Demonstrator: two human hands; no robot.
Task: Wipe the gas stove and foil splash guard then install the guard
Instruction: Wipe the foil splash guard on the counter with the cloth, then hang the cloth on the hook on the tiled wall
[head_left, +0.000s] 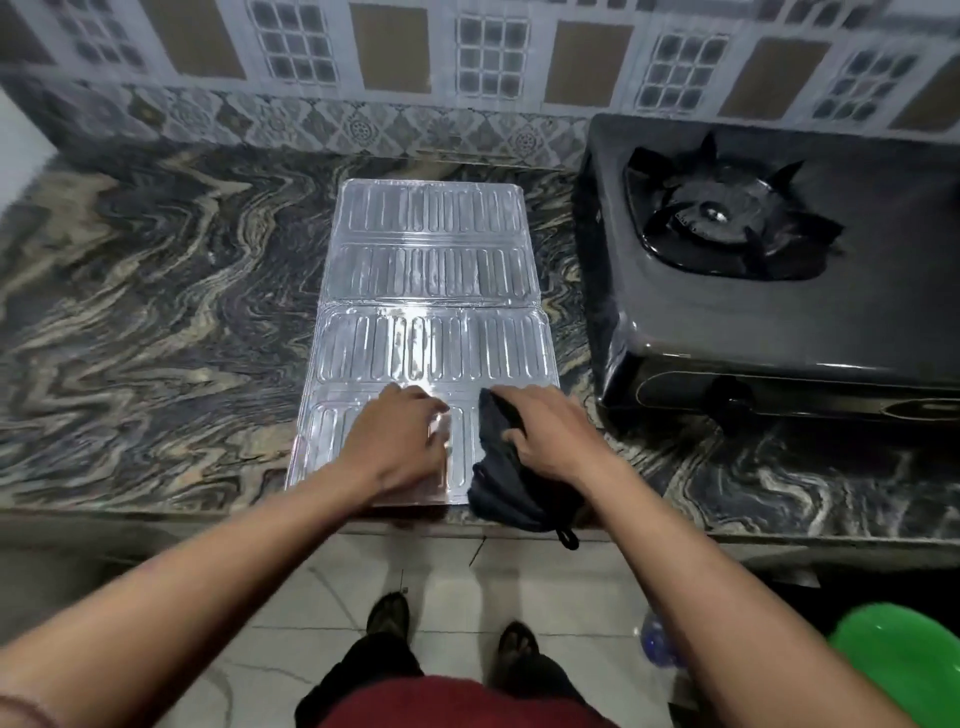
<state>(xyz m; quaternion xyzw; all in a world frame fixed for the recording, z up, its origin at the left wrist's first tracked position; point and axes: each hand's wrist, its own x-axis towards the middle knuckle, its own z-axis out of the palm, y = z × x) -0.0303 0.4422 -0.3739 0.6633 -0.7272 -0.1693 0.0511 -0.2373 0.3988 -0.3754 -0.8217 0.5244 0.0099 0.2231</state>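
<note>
The silver foil splash guard (428, 291) lies flat and unfolded on the marble counter, its ribbed panels running away from me. My left hand (400, 439) presses flat on its near panel, fingers spread. My right hand (550, 434) grips a dark cloth (511, 486) on the guard's near right corner; the cloth's tail hangs over the counter edge. The black single-burner gas stove (753, 291) stands to the right of the guard, apart from both hands.
The dark veined marble counter (156, 322) stretches left of the guard, with a patterned tiled wall (467, 78) behind. A green plastic basin (904, 660) and a bottle (657, 639) sit on the floor at lower right. My feet stand on pale floor tiles.
</note>
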